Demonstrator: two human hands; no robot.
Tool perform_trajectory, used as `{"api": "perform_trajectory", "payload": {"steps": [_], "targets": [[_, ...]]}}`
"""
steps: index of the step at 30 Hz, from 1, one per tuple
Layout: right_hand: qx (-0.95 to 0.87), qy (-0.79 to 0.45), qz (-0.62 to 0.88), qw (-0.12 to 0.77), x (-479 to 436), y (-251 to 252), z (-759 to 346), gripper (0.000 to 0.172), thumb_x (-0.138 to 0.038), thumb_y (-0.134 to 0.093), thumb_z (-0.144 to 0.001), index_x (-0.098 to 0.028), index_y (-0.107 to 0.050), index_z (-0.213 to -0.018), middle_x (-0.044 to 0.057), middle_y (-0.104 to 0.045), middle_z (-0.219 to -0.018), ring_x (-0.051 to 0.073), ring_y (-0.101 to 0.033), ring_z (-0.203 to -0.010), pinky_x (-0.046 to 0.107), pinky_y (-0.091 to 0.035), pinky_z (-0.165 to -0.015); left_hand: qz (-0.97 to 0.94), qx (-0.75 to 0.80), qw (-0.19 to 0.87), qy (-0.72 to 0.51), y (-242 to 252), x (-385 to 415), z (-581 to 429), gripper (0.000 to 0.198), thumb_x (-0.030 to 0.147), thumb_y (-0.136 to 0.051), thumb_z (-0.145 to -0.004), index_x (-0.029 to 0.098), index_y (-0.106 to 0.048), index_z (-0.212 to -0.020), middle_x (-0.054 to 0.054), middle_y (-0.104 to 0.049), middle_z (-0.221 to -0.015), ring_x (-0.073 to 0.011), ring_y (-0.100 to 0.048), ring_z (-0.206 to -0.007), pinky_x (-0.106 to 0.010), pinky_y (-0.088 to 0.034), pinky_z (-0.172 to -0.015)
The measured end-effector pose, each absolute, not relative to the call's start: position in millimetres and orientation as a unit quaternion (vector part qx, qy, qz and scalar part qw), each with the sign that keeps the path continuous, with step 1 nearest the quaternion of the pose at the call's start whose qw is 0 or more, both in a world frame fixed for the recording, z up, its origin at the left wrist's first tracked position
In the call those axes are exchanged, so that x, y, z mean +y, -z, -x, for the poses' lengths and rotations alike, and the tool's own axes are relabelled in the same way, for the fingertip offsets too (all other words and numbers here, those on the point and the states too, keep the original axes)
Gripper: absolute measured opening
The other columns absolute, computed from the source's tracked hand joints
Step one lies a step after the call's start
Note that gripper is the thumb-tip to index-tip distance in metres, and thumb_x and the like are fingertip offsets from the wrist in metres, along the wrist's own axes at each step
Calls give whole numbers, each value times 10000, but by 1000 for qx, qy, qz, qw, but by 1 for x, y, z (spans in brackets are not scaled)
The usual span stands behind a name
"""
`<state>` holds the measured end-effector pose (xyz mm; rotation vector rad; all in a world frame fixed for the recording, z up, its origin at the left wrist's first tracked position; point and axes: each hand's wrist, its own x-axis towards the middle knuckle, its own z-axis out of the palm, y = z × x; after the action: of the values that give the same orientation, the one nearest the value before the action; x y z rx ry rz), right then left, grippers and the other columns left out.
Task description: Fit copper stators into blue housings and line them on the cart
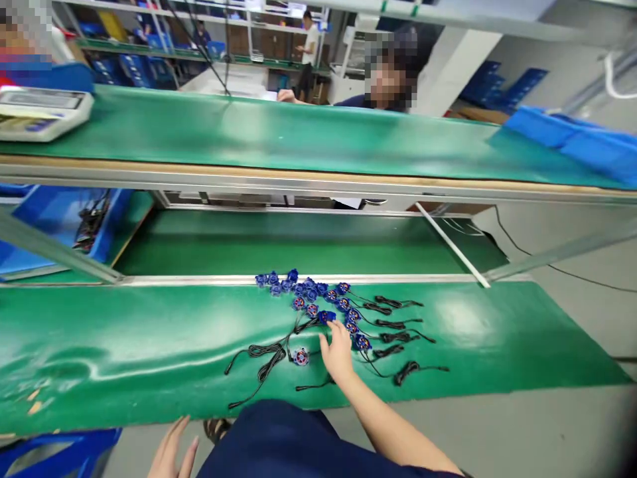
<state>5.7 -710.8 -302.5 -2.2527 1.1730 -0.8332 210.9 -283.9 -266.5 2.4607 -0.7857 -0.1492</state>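
Several small blue motors (318,299) with black coiled wires (393,325) lie clustered on the green mat (124,345) in front of me. My right hand (337,352) reaches onto the mat, its fingers stretched toward one blue motor (326,317) at the cluster's near edge and touching it. One motor (300,357) lies apart, just left of that hand, with black wires (263,358) trailing left. My left hand (172,451) hangs below the table's front edge, fingers apart and holding nothing.
A green upper shelf (298,139) spans the bench with a weighing scale (40,113) at its left and blue bins (572,136) at its right. A blue bin (54,219) with cables sits at the left. A person sits across the bench (388,73).
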Motion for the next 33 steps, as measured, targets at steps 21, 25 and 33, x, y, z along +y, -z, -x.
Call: {"api": "perform_trajectory", "payload": {"steps": [21, 25, 33], "targets": [[310, 30, 885, 346, -658, 295, -15, 526, -235, -740, -790, -224, -612, -1300, 110, -684, -1180, 299, -622, -1090, 469, -446, -1013, -550, -826, -92, 85, 250, -707, -226, 640, 27, -434, -928, 275, -432, -1518, -111, -360, -1638, -329, -313, -1518, -640, -349, -1159], [380, 133, 805, 435, -665, 288, -4, 383, -298, -697, -836, -230, -622, -1205, 74, -676, -1073, 249, -664, -971, 362, -535, -885, -574, -810, -101, 70, 267, -687, -229, 701, -22, -372, -904, 252, -383, -1549, -132, -396, -1615, -322, -342, -1502, -617, -361, -1147], [548, 211, 773, 239, -747, 289, -21, 305, -386, -642, -871, -179, -682, -1092, 210, -431, -1451, 401, -522, -1250, 519, -502, -964, -574, -812, -86, 55, 263, -662, -255, 712, 8, -440, -909, 307, -363, -1550, -128, -296, -1663, -324, -407, -1442, -536, -379, -1106]]}}
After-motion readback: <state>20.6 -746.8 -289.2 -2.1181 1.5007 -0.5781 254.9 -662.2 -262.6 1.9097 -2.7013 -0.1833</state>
